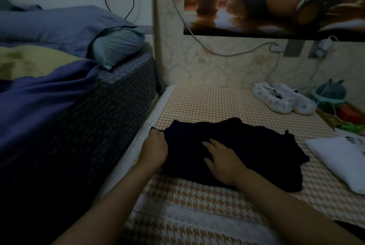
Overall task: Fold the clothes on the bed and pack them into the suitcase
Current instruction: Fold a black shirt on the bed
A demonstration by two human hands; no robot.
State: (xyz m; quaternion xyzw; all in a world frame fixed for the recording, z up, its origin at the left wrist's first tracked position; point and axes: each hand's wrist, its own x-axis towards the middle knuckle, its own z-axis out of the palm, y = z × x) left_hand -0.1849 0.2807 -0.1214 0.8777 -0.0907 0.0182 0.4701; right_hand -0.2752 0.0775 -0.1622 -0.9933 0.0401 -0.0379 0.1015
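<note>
A dark, nearly black garment [252, 146] lies partly folded on the houndstooth-patterned bed cover [217, 102]. My left hand [156, 148] pinches the garment's left edge, fingers closed on the cloth. My right hand [225, 159] rests flat on top of the garment near its middle, fingers spread. A folded white garment [339, 161] lies at the right edge of the bed. No suitcase is in view.
A higher bed [110, 106] with purple and blue bedding [49, 90] and a pillow [118, 47] stands close on the left. White patterned slippers [282, 98], a teal toy [331, 92] and colourful items sit at the back right. Cables hang along the wall [217, 67].
</note>
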